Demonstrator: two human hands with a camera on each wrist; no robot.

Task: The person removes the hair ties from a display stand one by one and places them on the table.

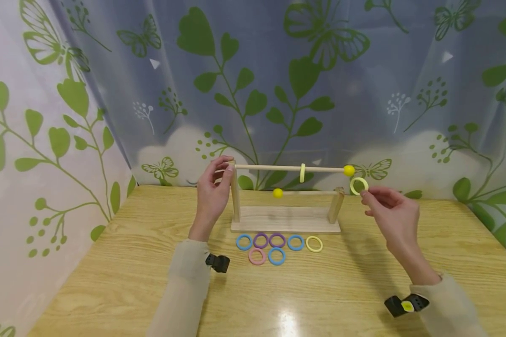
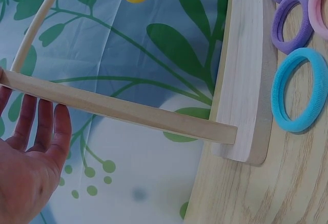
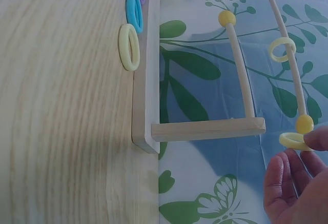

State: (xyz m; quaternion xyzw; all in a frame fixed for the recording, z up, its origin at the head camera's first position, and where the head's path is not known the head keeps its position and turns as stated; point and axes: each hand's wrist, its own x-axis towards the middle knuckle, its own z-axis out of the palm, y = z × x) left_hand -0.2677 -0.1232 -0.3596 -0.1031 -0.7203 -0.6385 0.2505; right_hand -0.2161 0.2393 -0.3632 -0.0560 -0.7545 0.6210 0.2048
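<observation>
A wooden stand (image 1: 286,220) has two posts, each with a dowel tipped by a yellow ball. My left hand (image 1: 214,185) grips the top of the taller left post (image 1: 236,196). One pale yellow ring (image 1: 302,173) hangs on the upper dowel (image 1: 270,167). My right hand (image 1: 394,213) pinches another pale yellow ring (image 1: 359,186) between thumb and fingers, close to the upper dowel's yellow ball (image 1: 349,170). In the right wrist view that held ring (image 3: 294,141) is just beyond the ball (image 3: 304,124). The lower dowel (image 1: 308,193) bears no ring.
On the table (image 1: 253,299) before the stand lie several loose rings: blue (image 1: 237,243), purple (image 1: 277,233), pink (image 1: 257,249) and a pale yellow one (image 1: 314,237). Behind stands a leaf-and-butterfly curtain (image 1: 253,56), with a similar patterned surface (image 1: 46,140) at the left.
</observation>
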